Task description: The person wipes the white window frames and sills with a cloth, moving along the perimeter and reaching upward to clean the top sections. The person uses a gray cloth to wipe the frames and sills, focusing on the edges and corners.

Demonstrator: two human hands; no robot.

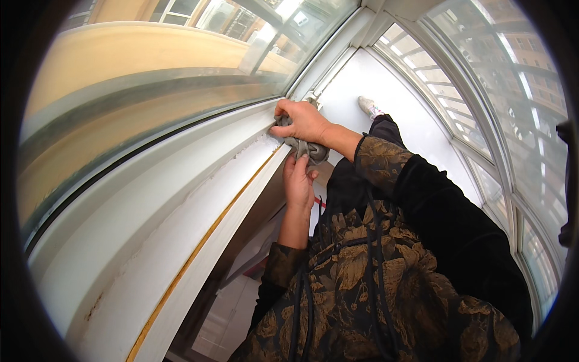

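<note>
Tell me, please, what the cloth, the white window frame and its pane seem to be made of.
Cloth: probably soft textile, matt grey, as its bunched folds suggest; the fibre is unclear. Window frame: perhaps plastic or painted metal, smooth and white with a faint sheen. Pane: likely clear glass, glossy, since the outside shows through it.

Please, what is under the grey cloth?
The white ledge runs up to the grey cloth; the left hand touches its near edge. What lies directly under it is covered.
</note>
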